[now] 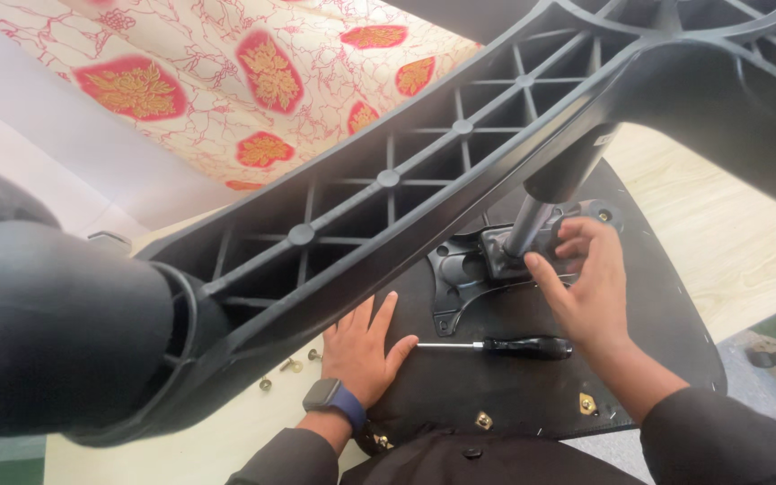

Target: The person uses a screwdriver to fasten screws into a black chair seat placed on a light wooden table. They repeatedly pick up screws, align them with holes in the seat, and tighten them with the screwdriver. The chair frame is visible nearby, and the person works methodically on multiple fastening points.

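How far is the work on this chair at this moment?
Done: gas column stands in the mounting plate on the seat underside. In hand: right hand grips the mechanism; left hand rests flat. Left: loose screws; screwdriver lies unused.

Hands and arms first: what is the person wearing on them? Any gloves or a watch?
No gloves: both hands are bare. The left hand has a smartwatch with a dark square face and a blue strap on its wrist. Both arms wear dark, almost black long sleeves, the left sleeve ending just behind the watch and the right sleeve at the wrist of the right hand.
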